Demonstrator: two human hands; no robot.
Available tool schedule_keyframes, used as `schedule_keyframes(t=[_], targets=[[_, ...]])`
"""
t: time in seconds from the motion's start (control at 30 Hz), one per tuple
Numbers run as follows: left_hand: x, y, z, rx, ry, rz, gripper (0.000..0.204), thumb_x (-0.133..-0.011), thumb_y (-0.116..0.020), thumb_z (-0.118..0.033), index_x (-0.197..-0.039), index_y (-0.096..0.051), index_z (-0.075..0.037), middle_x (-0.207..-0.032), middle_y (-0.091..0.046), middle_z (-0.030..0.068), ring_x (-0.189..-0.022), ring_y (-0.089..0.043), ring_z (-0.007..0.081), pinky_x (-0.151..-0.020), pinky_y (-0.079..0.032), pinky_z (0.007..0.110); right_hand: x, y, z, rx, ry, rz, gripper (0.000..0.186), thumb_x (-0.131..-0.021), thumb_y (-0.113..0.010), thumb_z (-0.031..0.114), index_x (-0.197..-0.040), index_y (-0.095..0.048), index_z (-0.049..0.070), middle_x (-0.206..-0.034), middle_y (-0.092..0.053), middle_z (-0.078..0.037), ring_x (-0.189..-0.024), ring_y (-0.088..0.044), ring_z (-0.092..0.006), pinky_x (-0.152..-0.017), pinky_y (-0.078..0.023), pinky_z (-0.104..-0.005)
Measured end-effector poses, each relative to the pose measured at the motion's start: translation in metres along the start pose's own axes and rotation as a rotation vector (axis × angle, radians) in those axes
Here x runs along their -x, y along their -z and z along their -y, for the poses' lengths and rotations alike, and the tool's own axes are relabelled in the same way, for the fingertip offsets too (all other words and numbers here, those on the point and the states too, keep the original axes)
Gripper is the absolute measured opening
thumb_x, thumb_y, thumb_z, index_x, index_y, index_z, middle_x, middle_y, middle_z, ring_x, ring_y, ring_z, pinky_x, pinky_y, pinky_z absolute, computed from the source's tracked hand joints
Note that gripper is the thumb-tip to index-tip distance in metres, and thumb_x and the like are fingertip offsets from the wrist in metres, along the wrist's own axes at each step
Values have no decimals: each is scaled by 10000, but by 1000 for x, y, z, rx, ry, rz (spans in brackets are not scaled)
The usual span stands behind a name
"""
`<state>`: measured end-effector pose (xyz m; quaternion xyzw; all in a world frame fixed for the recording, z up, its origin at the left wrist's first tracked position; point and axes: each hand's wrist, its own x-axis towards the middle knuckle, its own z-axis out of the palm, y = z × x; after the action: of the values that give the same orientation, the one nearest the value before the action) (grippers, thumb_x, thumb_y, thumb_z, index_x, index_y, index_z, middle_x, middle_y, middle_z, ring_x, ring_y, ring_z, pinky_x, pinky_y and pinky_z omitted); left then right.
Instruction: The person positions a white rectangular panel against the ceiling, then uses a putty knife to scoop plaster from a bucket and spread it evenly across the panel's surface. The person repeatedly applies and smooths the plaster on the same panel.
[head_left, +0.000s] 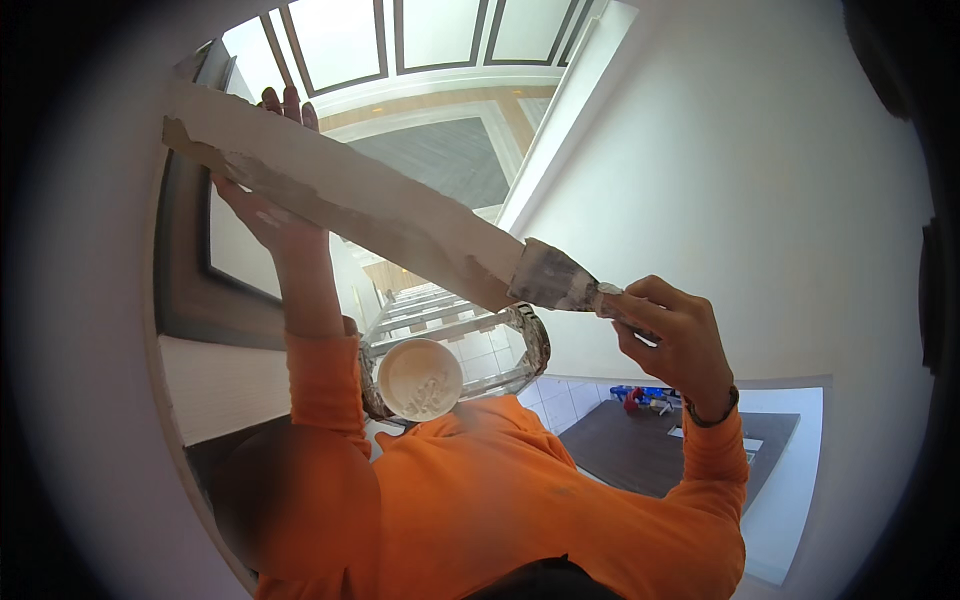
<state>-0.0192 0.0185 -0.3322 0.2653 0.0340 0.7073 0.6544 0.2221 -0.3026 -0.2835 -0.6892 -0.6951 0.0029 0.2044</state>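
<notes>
A long flat plastering blade (pixel 390 205), smeared with whitish filler, slants across the view from upper left to the middle. My left hand (pixel 252 208) holds it from beneath near its far left end; fingertips show above its upper edge, and the rest of the hand is hidden behind it. Gripped by its handle in my right hand (pixel 672 325) is a putty knife (pixel 553 275), its stained blade against the right end of the plastering blade. Below them stands a round bucket (pixel 420 380) with white filler inside.
The bucket sits at the top of a stepladder (pixel 535 340), whose rungs lead down to a tiled floor. A white wall (pixel 720 180) rises on the right. At lower right is a dark tabletop (pixel 625 450) with red and blue items (pixel 645 400). Dark-framed panels (pixel 335 45) line the far side.
</notes>
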Motion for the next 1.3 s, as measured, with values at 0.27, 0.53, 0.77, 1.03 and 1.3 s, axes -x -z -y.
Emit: schedule_keyframes(t=[0.27, 0.53, 0.77, 1.03, 1.3], targets=[[-4, 7, 4, 2, 38, -22, 667, -1036, -332, -547, -1489, -417, -65, -1521, -444, 163, -1510, -337, 341, -1274, -278, 486, 8, 9, -34, -369, -49, -18, 426, -754, -729, -71, -1168, -743, 29, -883, -704, -87, -700, -669, -166, -599, -511, -281], [-8, 16, 2, -29, 48, -45, 663, -1036, -346, -541, -1467, -451, -48, -1481, -495, 136, -1474, -398, 305, -1212, -388, 440, 11, -4, -47, -518, -54, -9, 439, -769, -693, -77, -1198, -729, 6, -890, -700, -89, -724, -649, -140, -615, -487, -278], [-8, 24, 3, 43, 97, -35, 669, -1027, -377, -539, -1471, -466, -47, -1494, -496, 134, -1470, -402, 304, -1207, -388, 441, 17, -4, -51, -823, -200, -11, 399, -842, -642, -49, -1234, -714, -26, -918, -708, -78, -730, -628, -115, -608, -491, -261], [11, 44, 30, 173, 204, 62, 703, -1039, -345, -560, -1567, -389, -99, -1623, -386, 123, -1504, -347, 320, -1239, -300, 467, 10, -16, -40, -1041, -352, 30, 315, -897, -663, 86, -1168, -725, -63, -807, -716, -110, -610, -586, -107, -547, -468, -252], [93, 23, 54, 316, 485, 95, 820, -1002, -309, -713, -1595, -333, -146, -1644, -347, 93, -1434, -404, 308, -1114, -441, 501, -66, -37, -26, -966, -47, 51, 373, -988, -630, 149, -1311, -645, -37, -966, -726, -91, -780, -636, -111, -670, -510, -256]])
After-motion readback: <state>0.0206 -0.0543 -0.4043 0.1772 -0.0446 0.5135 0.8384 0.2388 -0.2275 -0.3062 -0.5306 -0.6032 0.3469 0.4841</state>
